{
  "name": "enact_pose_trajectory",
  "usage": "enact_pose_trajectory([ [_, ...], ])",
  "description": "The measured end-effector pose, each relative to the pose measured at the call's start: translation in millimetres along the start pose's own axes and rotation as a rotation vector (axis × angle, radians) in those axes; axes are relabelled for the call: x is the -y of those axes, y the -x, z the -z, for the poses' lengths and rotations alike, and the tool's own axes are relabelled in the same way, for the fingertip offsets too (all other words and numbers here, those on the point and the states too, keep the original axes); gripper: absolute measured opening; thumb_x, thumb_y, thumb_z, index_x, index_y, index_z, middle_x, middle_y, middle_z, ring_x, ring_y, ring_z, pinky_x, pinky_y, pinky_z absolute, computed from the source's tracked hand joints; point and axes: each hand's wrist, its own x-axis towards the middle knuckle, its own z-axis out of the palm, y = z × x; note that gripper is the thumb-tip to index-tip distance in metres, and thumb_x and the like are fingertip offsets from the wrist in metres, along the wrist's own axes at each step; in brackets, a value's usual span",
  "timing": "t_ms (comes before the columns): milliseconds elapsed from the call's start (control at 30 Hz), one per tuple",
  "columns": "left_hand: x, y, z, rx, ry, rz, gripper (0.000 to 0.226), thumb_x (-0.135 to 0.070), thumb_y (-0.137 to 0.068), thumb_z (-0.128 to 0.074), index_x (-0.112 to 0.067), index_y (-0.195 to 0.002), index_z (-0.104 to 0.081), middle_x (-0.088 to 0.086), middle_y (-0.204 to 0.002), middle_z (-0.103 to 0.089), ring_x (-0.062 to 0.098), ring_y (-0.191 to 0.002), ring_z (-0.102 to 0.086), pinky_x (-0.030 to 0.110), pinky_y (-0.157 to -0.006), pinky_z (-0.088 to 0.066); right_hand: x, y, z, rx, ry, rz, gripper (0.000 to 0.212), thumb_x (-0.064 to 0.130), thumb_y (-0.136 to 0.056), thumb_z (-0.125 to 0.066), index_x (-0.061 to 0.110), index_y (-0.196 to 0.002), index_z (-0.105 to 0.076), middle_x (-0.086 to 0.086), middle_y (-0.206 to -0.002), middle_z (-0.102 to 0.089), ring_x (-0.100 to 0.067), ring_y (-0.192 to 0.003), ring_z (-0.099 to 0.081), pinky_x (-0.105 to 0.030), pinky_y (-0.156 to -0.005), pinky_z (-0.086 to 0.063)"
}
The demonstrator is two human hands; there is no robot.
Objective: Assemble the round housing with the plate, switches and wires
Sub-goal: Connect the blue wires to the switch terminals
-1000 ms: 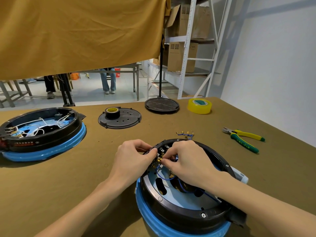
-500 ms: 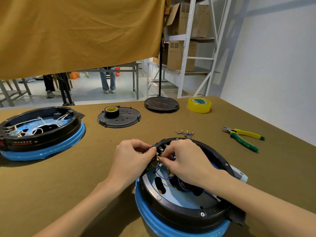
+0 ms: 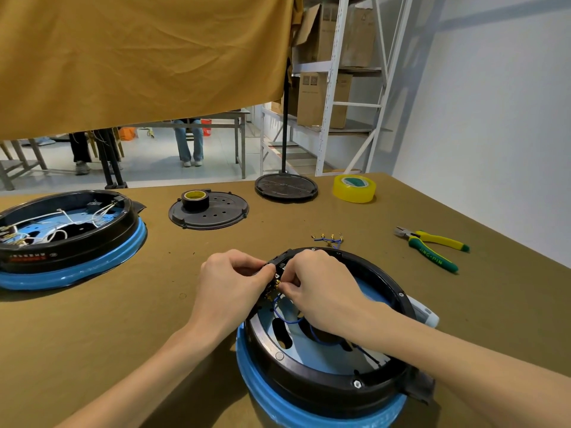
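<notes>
A round black housing (image 3: 315, 384) on a blue base sits right in front of me. Inside it lies a pale blue plate (image 3: 312, 356) with blue wires (image 3: 293, 321) running across. At the housing's far left rim is a black switch block (image 3: 279, 262) with brass terminals. My left hand (image 3: 230, 282) grips that block from the left, thumb and fingers curled on it. My right hand (image 3: 321, 288) pinches a blue wire's brass terminal against the block. A spare bundle of blue wires with brass terminals (image 3: 327, 239) lies just beyond the housing.
A second housing (image 3: 61, 242) with white wires stands at the left. A black perforated cover plate (image 3: 213, 216) carries a roll of black tape (image 3: 195, 199). Farther back are a round black stand base (image 3: 285, 186) and yellow tape (image 3: 353, 188). Green-yellow pliers (image 3: 432, 248) lie at right.
Both hands stay at the switch block with only slight finger shifts; the view has tilted down a little.
</notes>
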Motion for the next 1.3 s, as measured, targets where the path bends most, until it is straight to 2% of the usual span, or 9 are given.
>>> enact_pose_trajectory([
  [367,0.8,-1.1,0.1,0.015,0.007,0.011,0.001,-0.028,-0.084,-0.083,-0.028,-0.085,-0.082,-0.014,-0.08,-0.074,0.0,-0.075,-0.071,0.031,-0.07,-0.063,4.8,-11.7,12.8,0.082,0.129,0.065,0.016,0.031,-0.096,-0.069,0.017,-0.103,-0.072,-0.008,-0.099,-0.072,-0.031,-0.092,-0.067,-0.039,-0.079,-0.057],
  [500,0.5,-1.9,0.8,0.029,0.039,0.02,0.001,-0.027,-0.083,-0.084,-0.027,-0.083,-0.082,-0.014,-0.076,-0.075,0.001,-0.074,-0.072,0.027,-0.066,-0.062,-13.5,-20.6,29.7,0.28,-0.062,0.126,0.016,0.032,-0.093,-0.075,0.017,-0.092,-0.079,0.002,-0.077,-0.072,-0.01,-0.068,-0.063,-0.021,-0.058,-0.046],
  [567,0.6,-2.3,0.7,0.037,0.043,0.022,0.002,-0.026,-0.083,-0.084,-0.027,-0.083,-0.082,-0.014,-0.075,-0.075,0.002,-0.074,-0.072,0.026,-0.065,-0.062,-24.6,-18.1,36.5,0.265,-0.197,0.12,0.022,0.04,-0.09,-0.077,0.019,-0.089,-0.079,0.006,-0.069,-0.068,-0.003,-0.058,-0.054,-0.016,-0.051,-0.039],
  [667,1.8,-3.1,0.5,0.051,0.042,0.03,0.003,-0.028,-0.084,-0.083,-0.028,-0.082,-0.081,-0.016,-0.075,-0.075,0.002,-0.073,-0.072,0.025,-0.064,-0.061,-42.0,-14.3,45.8,0.172,-0.297,0.084,0.027,0.05,-0.092,-0.071,0.024,-0.089,-0.077,0.003,-0.073,-0.07,-0.002,-0.06,-0.056,-0.019,-0.055,-0.042],
  [833,1.5,-7.0,0.5,0.138,-0.012,0.054,0.008,-0.035,-0.089,-0.078,-0.029,-0.086,-0.074,-0.013,-0.079,-0.075,0.003,-0.075,-0.07,0.019,-0.063,-0.057,-61.2,0.6,57.9,0.387,-0.131,0.032,0.023,0.043,-0.096,-0.069,0.022,-0.101,-0.076,0.009,-0.09,-0.074,-0.004,-0.081,-0.067,-0.026,-0.076,-0.056],
  [933,-1.6,-10.0,2.2,0.211,-0.051,0.068,0.019,-0.041,-0.084,-0.081,-0.029,-0.093,-0.07,-0.011,-0.083,-0.073,0.003,-0.078,-0.069,0.015,-0.061,-0.05,-63.5,5.0,56.1,0.33,-0.124,0.038,0.015,0.03,-0.099,-0.068,0.017,-0.098,-0.076,0.012,-0.074,-0.072,0.0,-0.067,-0.065,-0.016,-0.063,-0.051],
  [1000,-3.9,-12.0,4.1,0.253,-0.082,0.077,0.025,-0.043,-0.081,-0.084,-0.03,-0.095,-0.068,-0.011,-0.088,-0.073,0.003,-0.08,-0.069,0.013,-0.061,-0.048,-63.1,3.4,58.1,0.323,-0.186,0.003,0.014,0.026,-0.098,-0.068,0.015,-0.093,-0.075,0.009,-0.061,-0.069,-0.002,-0.054,-0.062,-0.02,-0.057,-0.052],
  [1100,-6.0,-13.2,5.4,0.272,-0.092,0.08,0.029,-0.042,-0.078,-0.086,-0.028,-0.096,-0.069,-0.009,-0.089,-0.073,0.006,-0.082,-0.069,0.015,-0.064,-0.05,-59.7,-0.1,65.0,0.339,-0.226,-0.065,0.015,0.03,-0.095,-0.073,0.016,-0.09,-0.075,0.001,-0.066,-0.071,-0.011,-0.057,-0.063,-0.028,-0.061,-0.054],
  [1300,-8.0,-12.8,6.1,0.264,-0.126,0.06,0.029,-0.043,-0.079,-0.086,-0.029,-0.096,-0.067,-0.011,-0.091,-0.072,0.005,-0.085,-0.067,0.018,-0.067,-0.049,-52.4,2.1,72.6,0.203,-0.122,-0.034,0.011,0.029,-0.088,-0.08,0.021,-0.081,-0.075,0.008,-0.069,-0.071,-0.001,-0.061,-0.063,-0.018,-0.056,-0.047],
])
